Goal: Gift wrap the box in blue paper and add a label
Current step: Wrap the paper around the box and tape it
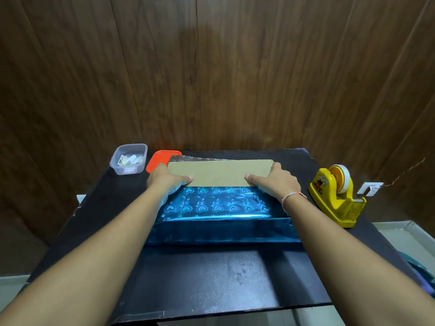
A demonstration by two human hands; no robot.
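Observation:
A flat brown cardboard box [220, 171] lies across the far half of the black board. Shiny blue paper [216, 208] with a heart pattern covers its front side and the near part of its top. The paper's silver underside [200, 158] shows behind the box. My left hand [166, 181] grips the box's left end, and its thumb lies on top at the paper's edge. My right hand [274, 182] grips the right end the same way, thumb pointing inward along that edge. The fingers of both hands are hidden behind the ends of the box.
A clear tub [129, 160] with small paper labels stands at the back left, its orange lid [161, 160] beside it. A yellow tape dispenser [336, 196] sits on the right. The black board [211, 278] stretches toward me. A wooden wall rises behind.

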